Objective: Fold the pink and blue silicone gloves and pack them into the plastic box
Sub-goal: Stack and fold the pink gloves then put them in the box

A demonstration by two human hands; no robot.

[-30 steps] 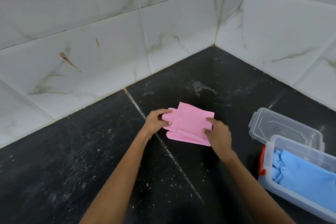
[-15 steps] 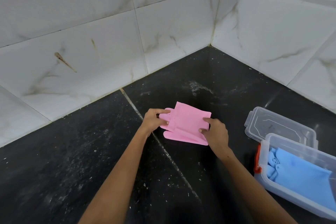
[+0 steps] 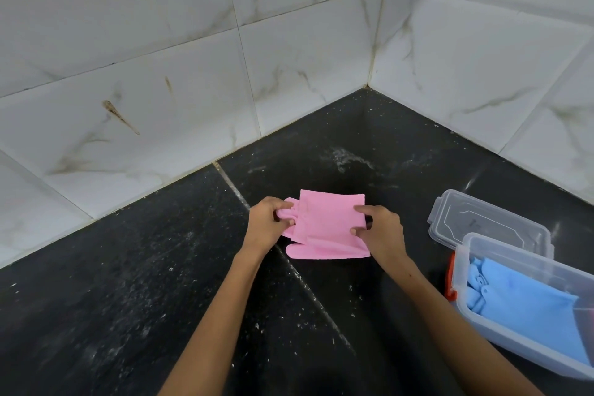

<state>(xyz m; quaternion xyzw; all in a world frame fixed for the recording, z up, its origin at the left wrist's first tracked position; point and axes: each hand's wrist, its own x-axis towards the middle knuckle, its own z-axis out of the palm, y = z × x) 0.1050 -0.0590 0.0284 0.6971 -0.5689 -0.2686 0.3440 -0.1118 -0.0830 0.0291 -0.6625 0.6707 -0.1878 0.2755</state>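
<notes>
Pink gloves (image 3: 328, 225) folded on dark counter (image 3: 128, 315) | left hand (image 3: 265, 227) pinching finger end, right hand (image 3: 381, 230) gripping cuff edge | blue gloves (image 3: 527, 302) already in plastic box (image 3: 482, 247) | advice: keep layers squared, press crease flat before lifting across.

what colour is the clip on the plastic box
Orange-red clip on the plastic box, head view.

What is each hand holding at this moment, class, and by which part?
Both hold the folded pink gloves: the left hand grips the finger end, and the right hand pinches the opposite edge, the cuff end.
</notes>
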